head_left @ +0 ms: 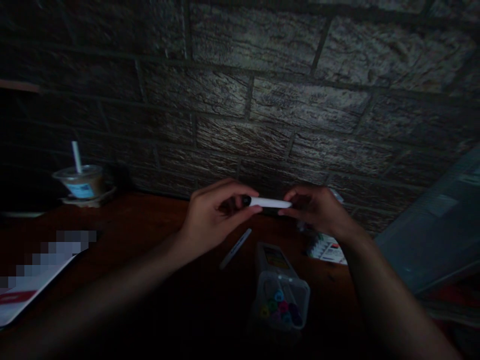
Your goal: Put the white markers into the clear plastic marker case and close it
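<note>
Between my two hands, a white marker pen (272,202) with a black end is held level above the table. My left hand (215,210) pinches it near the black end, thumb below and fingers above. The fingers of my right hand (318,207) close around its right end, so that tip is partly hidden. Below them a thin white pen (235,249) lies slanted on the table. Nearer to me is a clear plastic case (305,295) with several colourful marker ends showing inside.
A lidded plastic cup (84,184) with a straw stands on a coaster at the back left. A partly blurred flat tablet or sheet (22,295) lies front left. Printed packaging (330,250) sits under my right wrist. The brick wall (225,95) bounds the wooden table (131,230).
</note>
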Available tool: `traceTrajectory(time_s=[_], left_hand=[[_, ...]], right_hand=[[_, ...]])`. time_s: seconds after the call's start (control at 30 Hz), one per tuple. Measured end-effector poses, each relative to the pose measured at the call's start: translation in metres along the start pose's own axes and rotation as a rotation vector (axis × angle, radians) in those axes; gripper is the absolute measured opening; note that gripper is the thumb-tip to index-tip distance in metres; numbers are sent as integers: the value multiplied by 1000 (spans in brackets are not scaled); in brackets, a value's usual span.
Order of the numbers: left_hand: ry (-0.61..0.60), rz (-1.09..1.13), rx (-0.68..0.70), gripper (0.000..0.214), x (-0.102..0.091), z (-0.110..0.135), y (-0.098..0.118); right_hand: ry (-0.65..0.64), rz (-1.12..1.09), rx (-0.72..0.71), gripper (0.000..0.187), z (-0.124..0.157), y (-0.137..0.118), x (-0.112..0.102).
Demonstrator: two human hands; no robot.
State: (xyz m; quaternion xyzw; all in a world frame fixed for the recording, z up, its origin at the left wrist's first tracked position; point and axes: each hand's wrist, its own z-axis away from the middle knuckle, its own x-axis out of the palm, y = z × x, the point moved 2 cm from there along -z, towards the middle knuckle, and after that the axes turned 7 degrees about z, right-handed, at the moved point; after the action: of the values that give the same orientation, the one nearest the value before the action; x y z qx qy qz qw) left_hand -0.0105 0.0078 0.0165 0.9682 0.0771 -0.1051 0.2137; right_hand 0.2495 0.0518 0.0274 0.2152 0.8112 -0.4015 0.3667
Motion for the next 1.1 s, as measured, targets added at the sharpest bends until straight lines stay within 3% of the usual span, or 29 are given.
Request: traceTrajectory(time_s=[0.17,0.3,0.43,0.57,0.73,0.87,1.1], left_hand=[[-82,-121,-56,22,-7,-3,-40],[-228,-163,-2,16,5,8,-58],[-324,-130,42,10,22,21,-56],[-343,-80,65,14,26,23,-50],[-320,-81,-20,12,27,24,-52],[-286,-42,-138,12,27,27,-57],[-269,-3,-147,10,28,27,-53]], right_hand=[[137,-147,-15,26,6,-17,-16],[250,-174,-129,22,12,-43,-12],[230,-170,-231,20,20,-68,-2],[161,-173,-294,20,24,-82,3],[77,-241,-282,35,26,-81,-2],[101,-275,-257,44,26,-76,-13],[160,-252,-209,30,27,-80,-20]])
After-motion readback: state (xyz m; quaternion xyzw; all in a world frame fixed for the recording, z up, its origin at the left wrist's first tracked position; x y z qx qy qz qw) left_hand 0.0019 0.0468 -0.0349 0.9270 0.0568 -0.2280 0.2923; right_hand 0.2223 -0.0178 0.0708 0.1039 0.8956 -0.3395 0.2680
